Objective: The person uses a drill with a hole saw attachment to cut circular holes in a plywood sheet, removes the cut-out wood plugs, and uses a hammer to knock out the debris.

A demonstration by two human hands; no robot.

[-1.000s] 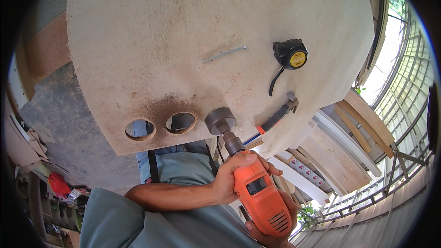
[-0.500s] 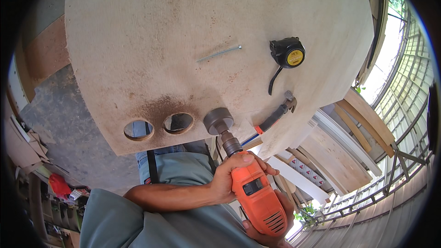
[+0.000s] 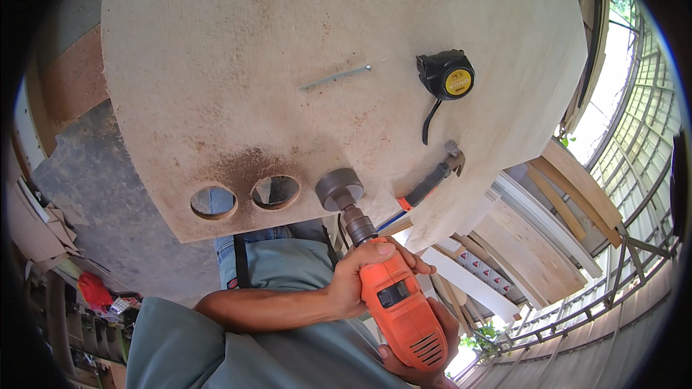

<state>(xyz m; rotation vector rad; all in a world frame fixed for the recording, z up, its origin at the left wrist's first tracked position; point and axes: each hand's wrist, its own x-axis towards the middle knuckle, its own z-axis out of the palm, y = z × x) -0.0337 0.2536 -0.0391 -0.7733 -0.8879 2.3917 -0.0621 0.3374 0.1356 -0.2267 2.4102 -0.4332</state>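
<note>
L hand (image 3: 350, 284) grips power drill (image 3: 401, 310) at nose, R hand (image 3: 448, 328) at rear, prob. for steadiness; hole saw (image 3: 337, 189) ahead of L, at plywood (image 3: 238, 65).

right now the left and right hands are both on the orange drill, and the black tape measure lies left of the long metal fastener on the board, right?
Not quite: the head view shows the black tape measure lying right of the long metal fastener on the board. The left hand and right hand are both on the orange drill.
</note>
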